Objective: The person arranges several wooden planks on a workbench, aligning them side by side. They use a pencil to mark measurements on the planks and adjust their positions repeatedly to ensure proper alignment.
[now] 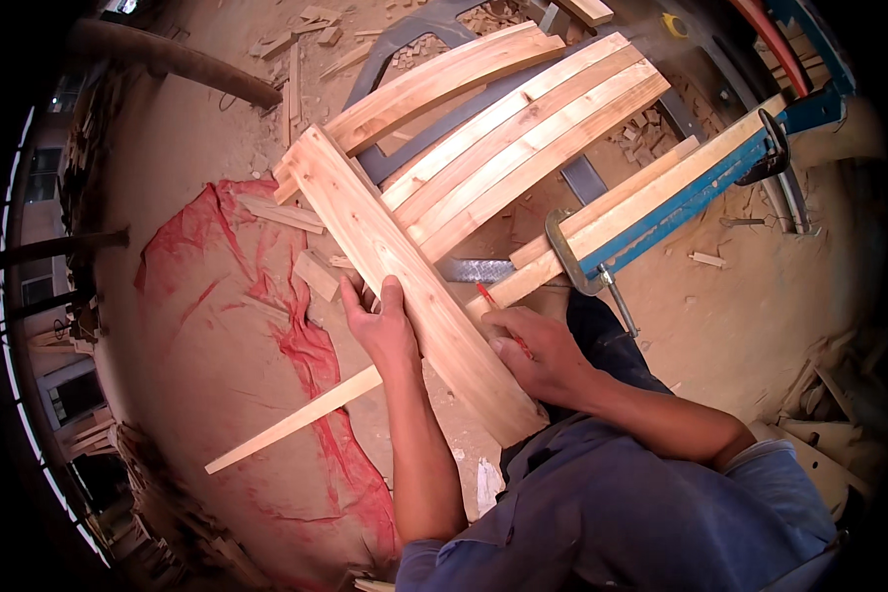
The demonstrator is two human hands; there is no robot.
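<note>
A wide, pale wooden board (405, 261) runs slantwise from the far left down to my waist. My left hand (383, 331) grips its left edge, thumb on the upper face and the other fingers partly hidden at the edge. In my right hand (543, 355), beside the board's right edge, is a thin red pencil (484, 294) pointing away from me. Beneath the board crosses a long wooden strip (296, 424). Beyond it, several planks (533, 133) lie side by side on a grey metal frame (390, 59).
To the right, a clamp (567, 252) holds light timber (651, 212) against a blue metal beam (681, 202). Red, dusty sheeting (311, 350) covers ground at the left. Wood offcuts (316, 271) lie about, and a yellow tape measure (674, 25) sits at the far right.
</note>
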